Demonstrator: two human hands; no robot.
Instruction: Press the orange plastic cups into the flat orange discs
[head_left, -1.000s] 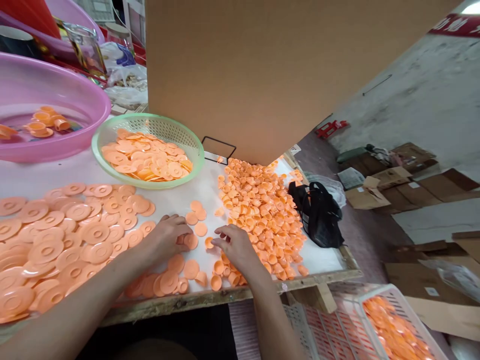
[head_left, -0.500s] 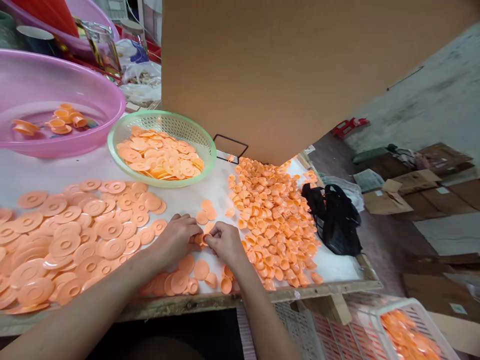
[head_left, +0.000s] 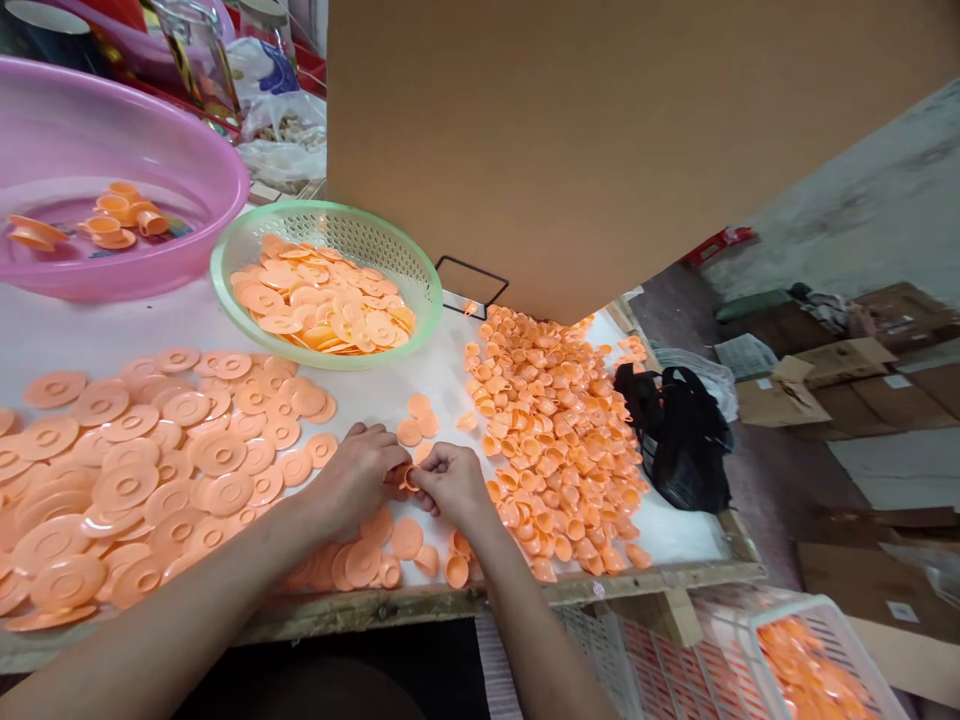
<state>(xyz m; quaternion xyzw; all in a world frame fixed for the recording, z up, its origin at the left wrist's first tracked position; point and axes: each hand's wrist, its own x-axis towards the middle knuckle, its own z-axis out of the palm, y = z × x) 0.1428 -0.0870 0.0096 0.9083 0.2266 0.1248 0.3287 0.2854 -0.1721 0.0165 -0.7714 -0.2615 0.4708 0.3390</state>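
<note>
1. While your hands meet low over the white tabletop (head_left: 371, 400), your right hand (head_left: 456, 487) pinches a small orange cup (head_left: 409, 479) between thumb and fingers, its round mouth showing.
2. Your left hand (head_left: 364, 470) is curled, its fingertips closed on an orange piece (head_left: 394, 477) right beside that cup (mostly hidden, though it may be a disc). Whether the two are joined, I cannot tell.
3. Both pieces sit between the spread of ringed discs (head_left: 220, 453) on your left and the heap of cups (head_left: 555, 440) on your right, nearer to you than the green colander (head_left: 322, 357).
4. The step looks like fitting one piece to the other: line the edges up squarely, support the back with your left fingers and press evenly, since a thin rim could bend under a lopsided push.
5. No brand can be read. The white label (head_left: 901, 611) on a cardboard box (head_left: 847, 585) is too small to make out; the large cardboard panel (head_left: 562, 150) ahead shows no writing.
</note>
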